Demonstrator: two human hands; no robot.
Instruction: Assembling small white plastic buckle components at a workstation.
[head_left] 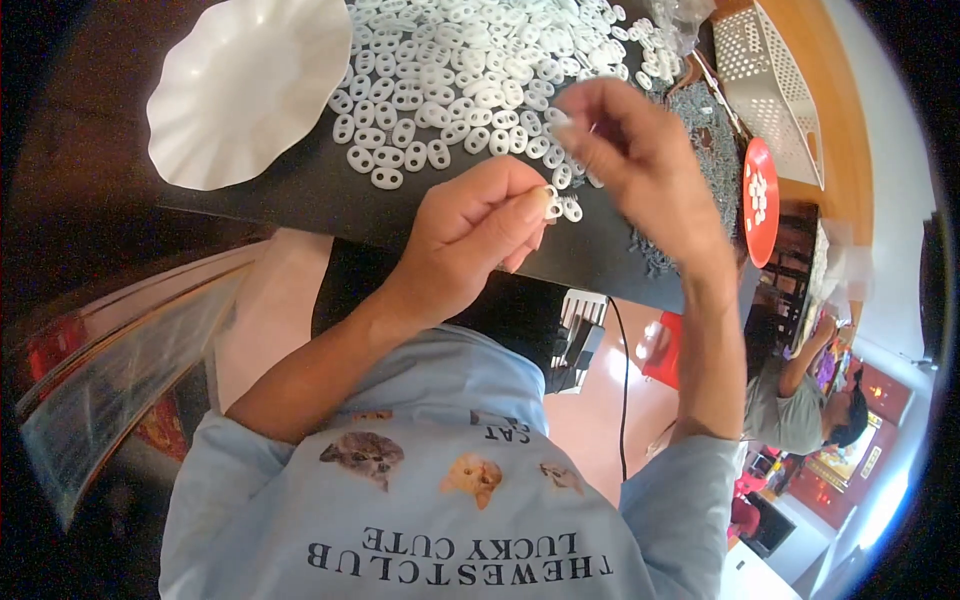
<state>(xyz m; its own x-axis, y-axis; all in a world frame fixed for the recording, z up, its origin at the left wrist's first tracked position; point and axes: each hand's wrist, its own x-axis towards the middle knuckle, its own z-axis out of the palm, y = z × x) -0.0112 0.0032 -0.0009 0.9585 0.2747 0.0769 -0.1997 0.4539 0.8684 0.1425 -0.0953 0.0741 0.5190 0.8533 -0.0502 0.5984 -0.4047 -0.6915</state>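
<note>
My left hand (475, 228) is closed in a pinch around a small white oval plastic piece with two holes (553, 208), at the near edge of the dark table. Right beside it is a similar white piece (572, 209); whether it is also gripped I cannot tell. To the right and a little farther off, my right hand (645, 165) is raised over the table, blurred by motion. Its thumb and forefinger curl toward each other near the loose white pieces, and what is between them is too smeared to make out. Many more white two-hole pieces (440, 153) spread across the table beyond both hands.
A white wavy-rimmed dish (170, 150) stands at the far left. Small grey metal parts, like springs, lie heaped (715, 125) at the right. Beside them are a red plate (760, 240) with white bits and a perforated white basket (770, 75). Another person (800, 405) is at the far right.
</note>
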